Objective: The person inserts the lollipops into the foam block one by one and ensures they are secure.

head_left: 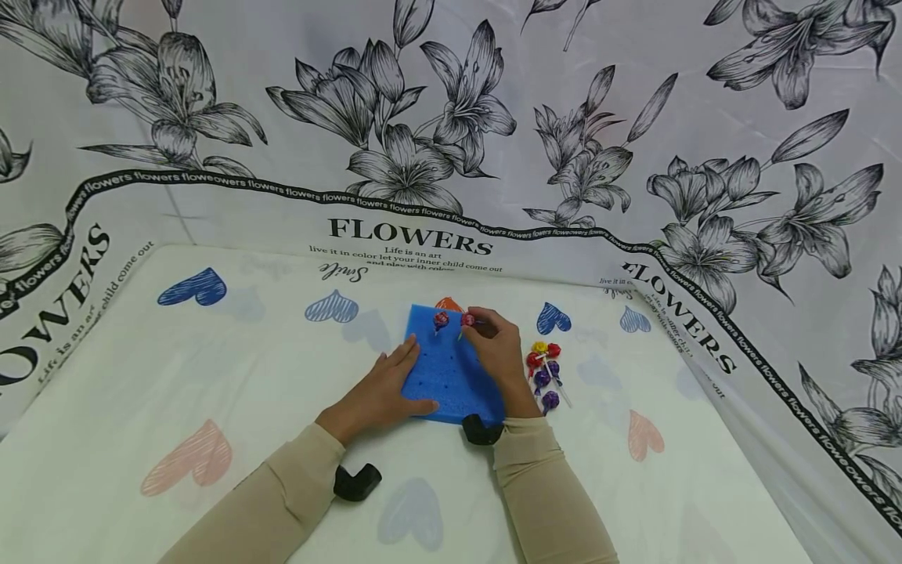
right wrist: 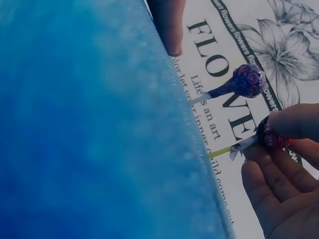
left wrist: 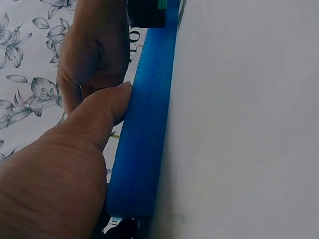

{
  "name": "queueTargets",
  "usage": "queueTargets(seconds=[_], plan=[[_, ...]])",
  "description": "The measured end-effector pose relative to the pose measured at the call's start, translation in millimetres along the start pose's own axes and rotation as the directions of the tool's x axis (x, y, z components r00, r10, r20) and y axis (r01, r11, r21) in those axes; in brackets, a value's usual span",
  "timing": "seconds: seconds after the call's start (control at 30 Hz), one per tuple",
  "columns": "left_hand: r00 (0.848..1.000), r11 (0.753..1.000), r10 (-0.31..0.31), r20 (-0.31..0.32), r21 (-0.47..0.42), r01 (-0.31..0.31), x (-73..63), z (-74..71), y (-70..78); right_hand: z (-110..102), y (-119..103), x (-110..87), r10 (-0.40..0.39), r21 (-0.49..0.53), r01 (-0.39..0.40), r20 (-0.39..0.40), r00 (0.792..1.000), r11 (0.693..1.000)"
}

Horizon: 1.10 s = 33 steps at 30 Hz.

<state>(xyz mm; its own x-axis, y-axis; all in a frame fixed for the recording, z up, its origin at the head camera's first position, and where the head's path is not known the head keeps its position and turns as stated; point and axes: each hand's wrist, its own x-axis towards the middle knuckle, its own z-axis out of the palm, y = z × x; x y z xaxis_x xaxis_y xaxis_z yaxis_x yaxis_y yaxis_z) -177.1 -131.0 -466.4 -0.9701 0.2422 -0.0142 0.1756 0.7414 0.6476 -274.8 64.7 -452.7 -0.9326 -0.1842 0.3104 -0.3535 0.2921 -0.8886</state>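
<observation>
A blue foam block [head_left: 454, 380] with small holes in its top lies on the table. My left hand [head_left: 377, 395] rests at its left side, fingers extended along the edge and thumb on the near part. At the far edge, my right hand [head_left: 502, 356] pinches the wrapped head of a red lollipop [right wrist: 274, 137] between thumb and fingers. Its yellow-green stick meets the foam's top in the right wrist view. Beside it, another lollipop [right wrist: 247, 80] with a purple and red wrapper stands upright by its white stick in the block.
Several loose lollipops [head_left: 543, 377] in yellow, red and purple wrappers lie in a pile right of the block, close to my right wrist. A white cloth [head_left: 282, 376] printed with hearts covers the table. Behind it hangs a flower-printed sheet [head_left: 599, 47].
</observation>
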Motion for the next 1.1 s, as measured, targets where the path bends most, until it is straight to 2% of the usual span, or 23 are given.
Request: queueTargets(seconds=[0.13, 0.63, 0.77, 0.97, 1.1], plan=[[1.000, 1.000, 0.003, 0.003, 0.001, -0.003, 0.6, 0.3, 0.5, 1.2, 0.1, -1.1, 0.039, -0.025, -0.038, 0.022, 0.999, 0.999], [1.000, 1.000, 0.002, -0.003, -0.008, -0.002, 1.1, 3.7, -1.7, -9.8, -17.5, -2.7, 0.012, 0.020, -0.013, 0.033, 0.999, 1.000], [1.000, 1.000, -0.012, 0.001, -0.011, 0.012, 0.6, 2.9, -0.9, -16.8, -29.1, -2.9, -0.017, 0.033, 0.016, 0.010, 1.000, 0.999], [1.000, 1.000, -0.003, -0.002, -0.005, 0.003, 0.1, 1.8, -0.4, -31.0, -61.9, -7.2, -0.056, 0.029, 0.056, -0.023, 0.998, 0.998], [1.000, 1.000, -0.001, 0.000, -0.005, 0.001, 0.5, 1.9, -0.8, -41.0, -74.5, -9.6, -0.161, 0.037, 0.163, -0.048, 0.986, 0.986]])
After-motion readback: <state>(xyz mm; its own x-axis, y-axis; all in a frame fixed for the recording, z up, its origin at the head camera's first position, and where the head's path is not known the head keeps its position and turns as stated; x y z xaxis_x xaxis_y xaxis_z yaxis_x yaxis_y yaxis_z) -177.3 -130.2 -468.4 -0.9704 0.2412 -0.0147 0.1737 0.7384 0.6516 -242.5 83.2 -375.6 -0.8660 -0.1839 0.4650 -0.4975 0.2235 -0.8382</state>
